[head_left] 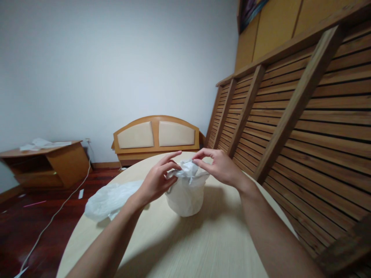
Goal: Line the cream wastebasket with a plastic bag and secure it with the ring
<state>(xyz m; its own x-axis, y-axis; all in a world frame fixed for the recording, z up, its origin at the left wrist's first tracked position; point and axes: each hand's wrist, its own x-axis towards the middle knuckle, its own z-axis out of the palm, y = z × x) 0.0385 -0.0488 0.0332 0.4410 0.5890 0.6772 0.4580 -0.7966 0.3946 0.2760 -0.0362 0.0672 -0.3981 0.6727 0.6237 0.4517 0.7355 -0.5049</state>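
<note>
A white, rounded container (185, 202) stands upright on the pale round table (185, 251), straight in front of me. Crumpled white plastic bag (189, 169) material bunches at its mouth and hangs over the rim. At the left side of the rim, my left hand (159, 178) grips the bag between thumb and fingers, its index finger stretched out. My right hand (222, 166) pinches the bag at the right side with thumb and index finger. What lies inside the container is hidden by the plastic.
A loose, crumpled translucent plastic bag (111, 199) lies at the table's left edge. Slatted wooden panels (324, 127) lean along the right. Behind the table is a headboard (156, 133). A low wooden cabinet (55, 166) and a white cable (58, 212) are at left.
</note>
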